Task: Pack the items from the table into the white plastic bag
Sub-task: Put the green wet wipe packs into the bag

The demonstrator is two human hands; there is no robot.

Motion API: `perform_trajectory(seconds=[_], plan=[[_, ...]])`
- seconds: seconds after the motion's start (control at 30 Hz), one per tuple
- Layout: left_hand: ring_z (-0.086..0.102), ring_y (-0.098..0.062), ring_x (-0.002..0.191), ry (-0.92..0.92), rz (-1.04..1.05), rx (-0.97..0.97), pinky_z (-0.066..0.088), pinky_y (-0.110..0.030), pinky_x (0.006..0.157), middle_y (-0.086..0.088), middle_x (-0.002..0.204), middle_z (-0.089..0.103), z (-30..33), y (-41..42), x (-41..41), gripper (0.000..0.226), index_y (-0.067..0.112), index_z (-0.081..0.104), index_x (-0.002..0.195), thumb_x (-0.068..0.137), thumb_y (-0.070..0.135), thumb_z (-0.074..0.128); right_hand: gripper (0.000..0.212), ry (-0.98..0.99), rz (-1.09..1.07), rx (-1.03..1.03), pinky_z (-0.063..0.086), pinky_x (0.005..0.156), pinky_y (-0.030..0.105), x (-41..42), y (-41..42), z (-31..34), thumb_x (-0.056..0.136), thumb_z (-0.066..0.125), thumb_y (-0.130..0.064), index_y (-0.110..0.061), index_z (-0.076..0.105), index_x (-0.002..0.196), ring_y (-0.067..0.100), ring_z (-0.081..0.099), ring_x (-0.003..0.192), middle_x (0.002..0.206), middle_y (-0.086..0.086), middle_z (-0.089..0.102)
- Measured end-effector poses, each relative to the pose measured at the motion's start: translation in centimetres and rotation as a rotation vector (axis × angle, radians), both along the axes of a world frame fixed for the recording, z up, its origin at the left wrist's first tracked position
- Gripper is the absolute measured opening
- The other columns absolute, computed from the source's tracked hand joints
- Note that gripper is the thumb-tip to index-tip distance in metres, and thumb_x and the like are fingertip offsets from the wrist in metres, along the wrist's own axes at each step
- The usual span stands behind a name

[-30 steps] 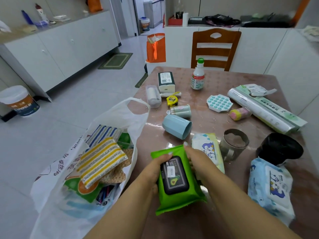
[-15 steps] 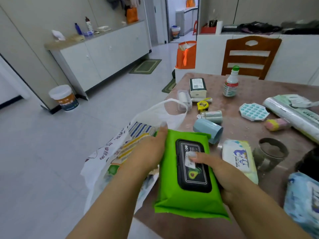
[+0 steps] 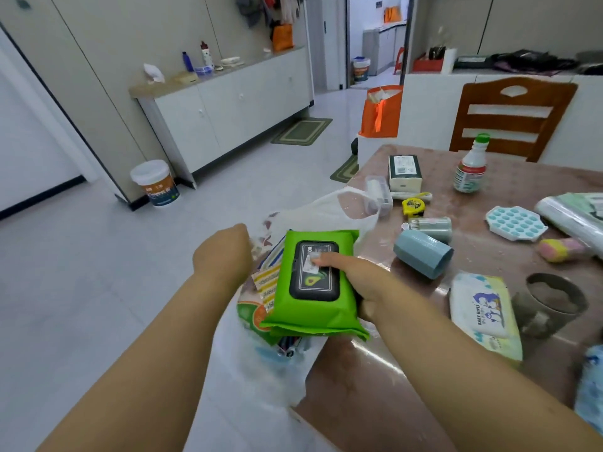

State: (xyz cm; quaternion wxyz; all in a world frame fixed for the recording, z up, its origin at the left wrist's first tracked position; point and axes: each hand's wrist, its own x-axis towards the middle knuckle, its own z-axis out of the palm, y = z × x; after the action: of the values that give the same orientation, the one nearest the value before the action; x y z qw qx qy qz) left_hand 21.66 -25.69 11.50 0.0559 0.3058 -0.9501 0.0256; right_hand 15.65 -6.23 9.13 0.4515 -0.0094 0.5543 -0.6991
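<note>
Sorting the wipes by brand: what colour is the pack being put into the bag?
Bright green wipes pack with a black lid, seen in the head view.

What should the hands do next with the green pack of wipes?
Probably lower and let go. The right hand holds the green plastic pack of wipes above the open white plastic bag, over the things already inside, while the left hand grips the bag's edge, seemingly keeping it open.

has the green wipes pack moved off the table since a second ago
Yes. The green wipes pack has shifted left, away from the blue cup, and is now over the white plastic bag.
</note>
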Motion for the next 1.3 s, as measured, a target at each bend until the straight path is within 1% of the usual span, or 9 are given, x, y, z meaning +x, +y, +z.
perform_trajectory(seconds=[0.23, 0.37, 0.47, 0.57, 0.67, 0.77, 0.9, 1.17, 1.3], plan=[[0.05, -0.028, 0.071, 0.291, -0.126, 0.23, 0.034, -0.033, 0.058, -0.002, 0.081, 0.055, 1.2, -1.1, -0.6, 0.003, 0.014, 0.044, 0.097, 0.1, 0.014, 0.042, 0.027, 0.089, -0.036, 0.098, 0.058, 0.055, 0.029, -1.0, -5.3, 0.6, 0.083, 0.07, -0.024, -0.01, 0.068, 0.106, 0.023, 0.068, 0.064, 0.099, 0.017, 0.072], [0.05, -0.017, 0.061, 0.289, -0.179, 0.45, 0.042, -0.029, 0.055, 0.0, 0.073, 0.054, 1.5, -1.4, -0.7, 0.009, 0.016, 0.053, 0.092, 0.098, 0.021, 0.049, 0.048, 0.907, 0.007, 0.631, 0.044, 0.075, 0.031, -0.8, -6.0, 0.2, 0.097, 0.043, -0.048, -0.005, 0.066, 0.093, 0.028, 0.058, 0.091, 0.1, 0.02, 0.062], [0.05, -0.02, 0.051, 0.287, -0.194, 0.556, 0.043, -0.028, 0.051, -0.007, 0.07, 0.058, 1.5, -1.9, -0.2, 0.01, 0.013, 0.056, 0.092, 0.098, 0.02, 0.051, 0.038, 1.511, -0.615, 0.744, 0.037, 0.088, 0.038, -1.5, -3.0, 0.7, 0.084, 0.063, -0.041, -0.009, 0.06, 0.105, 0.028, 0.047, 0.101, 0.104, 0.014, 0.053], [0.049, -0.02, 0.046, 0.288, -0.186, 0.605, 0.045, -0.03, 0.05, -0.009, 0.066, 0.057, 1.5, -1.9, -0.4, 0.012, 0.01, 0.057, 0.093, 0.097, 0.02, 0.052, 0.086, 1.19, -0.49, 1.004, 0.031, 0.105, 0.046, -6.2, -1.0, -0.6, 0.067, 0.072, -0.055, -0.01, 0.04, 0.134, 0.035, 0.04, 0.129, 0.136, 0.017, 0.046], [0.054, -0.022, 0.054, 0.356, -0.153, 0.62, 0.047, -0.034, 0.057, -0.01, 0.074, 0.061, 1.5, -1.7, -1.2, 0.014, 0.01, 0.058, 0.101, 0.097, 0.022, 0.053, 0.036, 0.775, -0.333, 0.645, 0.052, 0.086, 0.046, -8.7, -1.3, -1.0, 0.074, 0.069, -0.042, -0.015, 0.058, 0.096, 0.036, 0.064, 0.1, 0.108, 0.017, 0.066], [0.056, -0.027, 0.094, 0.476, -0.301, 0.225, 0.038, -0.036, 0.081, -0.008, 0.101, 0.06, -2.0, 1.5, 0.9, 0.039, 0.016, 0.052, 0.125, 0.092, 0.036, 0.056, 0.018, 0.882, -0.259, 0.643, 0.046, 0.066, 0.036, -8.0, -1.7, -1.7, 0.088, 0.057, -0.029, -0.011, 0.061, 0.087, 0.033, 0.06, 0.081, 0.087, 0.013, 0.065], [0.048, -0.03, 0.126, 0.027, -0.65, 0.031, 0.026, -0.049, 0.105, -0.003, 0.135, 0.057, -10.3, 6.0, 3.8, 0.057, 0.043, 0.053, 0.128, 0.079, 0.07, 0.047, 0.028, 0.79, -0.308, 0.593, 0.052, 0.066, 0.045, -7.3, -1.2, -2.8, 0.087, 0.057, -0.028, 0.0, 0.062, 0.086, 0.028, 0.052, 0.067, 0.07, 0.009, 0.054], [0.051, -0.035, 0.127, -0.167, -0.594, 0.022, 0.019, -0.057, 0.105, -0.004, 0.138, 0.057, -12.4, 5.7, 0.8, 0.053, 0.046, 0.058, 0.124, 0.077, 0.068, 0.044, 0.008, 0.622, -0.331, 0.361, 0.031, 0.046, 0.026, -8.3, -0.1, -2.0, 0.086, 0.06, -0.014, -0.009, 0.059, 0.08, 0.018, 0.035, 0.049, 0.055, 0.002, 0.042], [0.052, -0.035, 0.127, -0.1, -0.609, -0.02, 0.023, -0.058, 0.106, -0.005, 0.137, 0.058, -12.3, 5.8, -0.2, 0.053, 0.044, 0.06, 0.123, 0.078, 0.065, 0.041, 0.029, 0.612, -0.325, 0.314, 0.039, 0.063, 0.027, -8.7, 1.3, -2.5, 0.083, 0.068, -0.039, -0.015, 0.058, 0.096, 0.013, 0.05, 0.07, 0.081, -0.002, 0.055]])
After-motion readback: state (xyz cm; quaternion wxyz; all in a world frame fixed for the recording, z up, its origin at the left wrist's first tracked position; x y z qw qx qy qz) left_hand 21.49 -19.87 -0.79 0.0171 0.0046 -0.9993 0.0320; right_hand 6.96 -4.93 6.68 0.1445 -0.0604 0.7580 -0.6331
